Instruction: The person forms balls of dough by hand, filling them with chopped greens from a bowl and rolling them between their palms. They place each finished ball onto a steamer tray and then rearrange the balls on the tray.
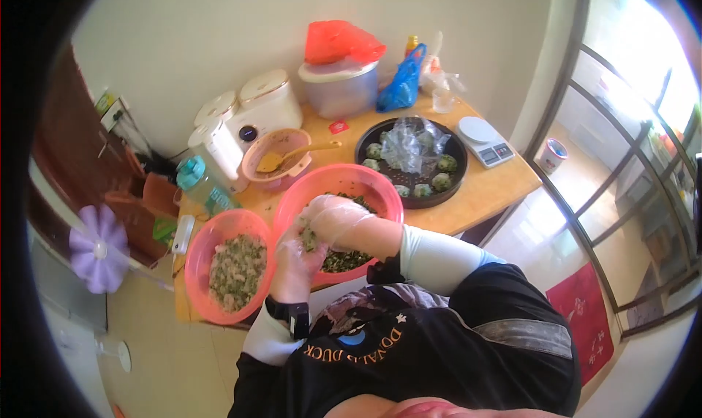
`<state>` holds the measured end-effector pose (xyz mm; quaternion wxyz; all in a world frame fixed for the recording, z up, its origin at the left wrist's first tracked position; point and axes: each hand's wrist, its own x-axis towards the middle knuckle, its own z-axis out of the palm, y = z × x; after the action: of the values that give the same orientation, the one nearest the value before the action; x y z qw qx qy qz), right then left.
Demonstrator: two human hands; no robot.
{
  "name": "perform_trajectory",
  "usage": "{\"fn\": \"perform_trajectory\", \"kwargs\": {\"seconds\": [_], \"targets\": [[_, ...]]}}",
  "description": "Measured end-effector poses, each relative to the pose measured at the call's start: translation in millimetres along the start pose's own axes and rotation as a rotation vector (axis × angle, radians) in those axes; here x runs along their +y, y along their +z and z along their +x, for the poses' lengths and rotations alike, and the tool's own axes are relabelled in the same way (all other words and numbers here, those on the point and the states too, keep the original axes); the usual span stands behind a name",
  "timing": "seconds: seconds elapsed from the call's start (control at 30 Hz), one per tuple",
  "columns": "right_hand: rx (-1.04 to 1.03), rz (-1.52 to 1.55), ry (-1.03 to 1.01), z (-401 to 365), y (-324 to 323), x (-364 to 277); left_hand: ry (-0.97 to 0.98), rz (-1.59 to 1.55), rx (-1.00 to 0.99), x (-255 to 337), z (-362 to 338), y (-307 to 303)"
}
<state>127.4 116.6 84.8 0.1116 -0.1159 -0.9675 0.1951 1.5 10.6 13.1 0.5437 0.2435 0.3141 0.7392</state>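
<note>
Both hands wear clear plastic gloves and meet over the left part of a large pink basin [395,206] of chopped dark greens [344,261]. My left hand [295,261] is closed around a lump of green-flecked mixture [308,239]. Curved over the same lump from above, my right hand [336,217] has its fingers closed on it. Beside them, a smaller pink basin [196,272] holds a pale, green-speckled mixture [239,268]. Behind to the right, a round black tray [459,180] carries several green-white balls [442,181] and a crumpled clear plastic bag [415,144].
A pink bowl [252,171] with a yellow spatula [270,162], a teal bottle [201,184] and a white appliance [256,114] stand behind on the left. Farther back are a lidded tub [340,92] and blue bag [401,89]; a scale [486,144] sits at the right.
</note>
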Motion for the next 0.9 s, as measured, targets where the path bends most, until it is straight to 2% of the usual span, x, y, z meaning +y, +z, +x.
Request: {"fn": "perform_trajectory", "kwargs": {"seconds": [0.03, 0.07, 0.1, 0.13, 0.17, 0.2, 0.3, 0.37, 0.4, 0.47, 0.53, 0.57, 0.63, 0.67, 0.73, 0.8, 0.83, 0.9], "targets": [[0.007, -0.179, -0.096, 6.2, 7.0, 5.2, -0.011, 0.014, 0.005, 5.4, -3.3, 9.6], [-0.009, -0.221, -0.098, 7.7, 6.1, 1.5, -0.034, 0.026, -0.006, 3.3, 0.4, 15.9], [-0.035, -0.375, -0.154, 3.0, 1.8, 0.4, -0.124, -0.024, 0.092, -0.5, 13.5, 3.5], [0.027, -0.33, -0.171, 13.1, 24.1, 17.8, -0.226, -0.249, 0.213, 2.1, 13.2, 7.5], [0.033, -0.231, -0.099, 10.3, 20.6, 13.2, -0.024, 0.218, -0.024, -1.7, 11.2, -17.0], [-0.03, -0.135, -0.015, -1.2, 1.8, 0.2, -0.212, -0.267, 0.267, 3.6, 17.7, -4.1], [-0.035, -0.127, -0.008, -4.0, -6.9, -6.7, -0.195, -0.259, 0.29, 6.3, 13.2, 7.9], [-0.133, -0.154, 0.047, -6.2, -12.7, -9.1, -0.221, -0.271, 0.429, 6.2, 14.6, 10.1], [-0.135, -0.148, 0.041, -8.1, -14.1, -6.6, -0.218, -0.268, 0.437, 5.8, 15.0, 11.7], [-0.026, -0.16, -0.075, -8.0, -10.9, -2.6, -0.201, -0.231, 0.321, 4.4, 11.0, 14.2], [-0.037, -0.296, -0.156, -0.7, -2.9, 3.8, -0.196, -0.256, 0.358, 4.2, 11.7, 7.1], [-0.03, -0.238, -0.157, 2.2, 1.8, 8.3, -0.217, -0.282, 0.368, 3.4, 12.1, 6.0], [-0.026, -0.18, -0.167, 5.2, 1.8, 15.2, -0.191, -0.278, 0.451, 14.8, 2.8, 46.8], [-0.035, -0.188, -0.22, 4.6, -3.8, 15.2, -0.186, -0.269, 0.517, 19.4, -1.0, 58.9], [-0.045, -0.192, -0.284, 5.0, -20.4, 10.5, -0.173, -0.318, 0.48, 15.3, 6.3, 40.6], [-0.182, -0.166, -0.151, 5.1, -42.2, 1.4, -0.079, -0.405, 0.419, 14.0, 9.1, 35.9], [-0.103, -0.24, -0.204, 4.3, -46.6, 4.3, -0.072, -0.403, 0.425, 15.7, 9.0, 37.1], [-0.084, -0.339, -0.266, 11.3, -66.0, 18.2, -0.038, -0.498, 0.43, 20.2, 8.1, 41.5]]}}
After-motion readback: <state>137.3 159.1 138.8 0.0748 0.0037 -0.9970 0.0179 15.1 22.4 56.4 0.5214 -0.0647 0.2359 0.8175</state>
